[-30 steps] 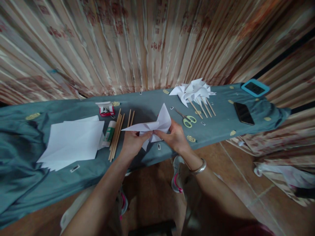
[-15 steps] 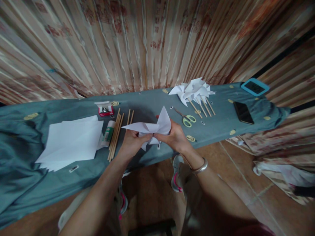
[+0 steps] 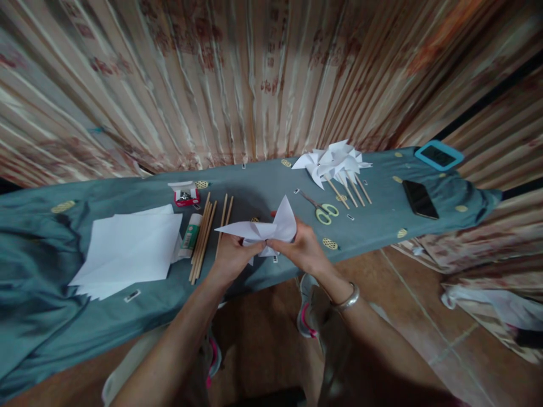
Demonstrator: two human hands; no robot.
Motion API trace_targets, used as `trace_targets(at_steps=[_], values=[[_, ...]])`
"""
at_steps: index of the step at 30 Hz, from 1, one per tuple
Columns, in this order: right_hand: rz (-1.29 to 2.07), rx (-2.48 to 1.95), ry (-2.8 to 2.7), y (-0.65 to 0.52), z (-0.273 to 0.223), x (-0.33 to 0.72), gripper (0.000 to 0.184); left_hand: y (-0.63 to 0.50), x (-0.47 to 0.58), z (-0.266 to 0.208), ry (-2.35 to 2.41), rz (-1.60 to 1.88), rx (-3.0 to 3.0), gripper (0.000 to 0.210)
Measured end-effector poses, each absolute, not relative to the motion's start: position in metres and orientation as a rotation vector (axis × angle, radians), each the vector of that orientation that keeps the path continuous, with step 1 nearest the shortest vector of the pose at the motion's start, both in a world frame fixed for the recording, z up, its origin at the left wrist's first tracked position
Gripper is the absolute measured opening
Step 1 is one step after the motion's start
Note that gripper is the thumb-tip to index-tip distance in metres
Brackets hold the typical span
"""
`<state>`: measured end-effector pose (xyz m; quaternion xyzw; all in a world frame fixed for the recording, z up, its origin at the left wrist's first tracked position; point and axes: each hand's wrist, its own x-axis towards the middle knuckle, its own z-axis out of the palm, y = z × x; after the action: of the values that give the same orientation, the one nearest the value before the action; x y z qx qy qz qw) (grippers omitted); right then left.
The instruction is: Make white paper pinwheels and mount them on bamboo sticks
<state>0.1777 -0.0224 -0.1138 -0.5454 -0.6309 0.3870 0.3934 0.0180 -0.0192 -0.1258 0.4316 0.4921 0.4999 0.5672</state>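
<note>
Between my two hands is a white paper pinwheel (image 3: 258, 230) with its blades folded toward the middle. My left hand (image 3: 232, 257) grips its left side, the thumb pressed near the centre. My right hand (image 3: 304, 247) holds the right side, and its thumb meets the left thumb at the centre. The fingers behind the paper are mostly hidden. Just left of my left hand lie several wooden sticks (image 3: 203, 240) and a green and white glue stick (image 3: 190, 236). Scissors (image 3: 326, 213) with light green handles lie beyond my right hand.
A stack of white paper (image 3: 129, 251) and a small red box (image 3: 186, 197) of shiny metal pieces lie on the left. Several finished pinwheels (image 3: 337, 164) on sticks lie at the back right, near a phone (image 3: 419, 199) and a blue-framed device (image 3: 439, 155). A curtain (image 3: 254, 85) hangs behind.
The view has shifted slightly, so the table things appear a little lower. Both hands keep hold of the paper pinwheel, with the thumbs now closer together at its centre.
</note>
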Motion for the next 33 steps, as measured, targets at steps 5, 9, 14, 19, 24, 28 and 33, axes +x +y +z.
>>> trace_targets(at_steps=[5,9,14,19,24,28,33], values=[[0.969,-1.394,-1.573,-0.023,-0.121,0.177,0.045,-0.019,0.018,-0.127,1.151,1.144,1.007,0.022],[1.018,-1.386,-1.403,-0.013,-0.118,0.184,0.056,-0.013,0.009,-0.12,1.112,1.065,1.032,0.028],[1.069,-1.359,-1.136,-0.002,-0.111,0.199,0.06,0.004,-0.022,-0.122,1.279,1.255,1.085,0.043],[1.105,-1.34,-1.011,-0.002,-0.109,0.204,0.058,0.013,-0.051,-0.139,1.609,1.207,1.517,0.021],[1.126,-1.357,-0.962,-0.006,-0.108,0.206,0.06,0.009,-0.057,-0.15,1.658,0.961,1.821,0.021],[1.106,-1.378,-0.974,-0.007,-0.108,0.209,0.06,0.003,-0.054,-0.151,1.72,0.776,2.052,0.019],[1.1,-1.37,-0.991,-0.01,-0.11,0.212,0.06,-0.004,-0.042,-0.146,1.785,0.764,1.988,0.02]])
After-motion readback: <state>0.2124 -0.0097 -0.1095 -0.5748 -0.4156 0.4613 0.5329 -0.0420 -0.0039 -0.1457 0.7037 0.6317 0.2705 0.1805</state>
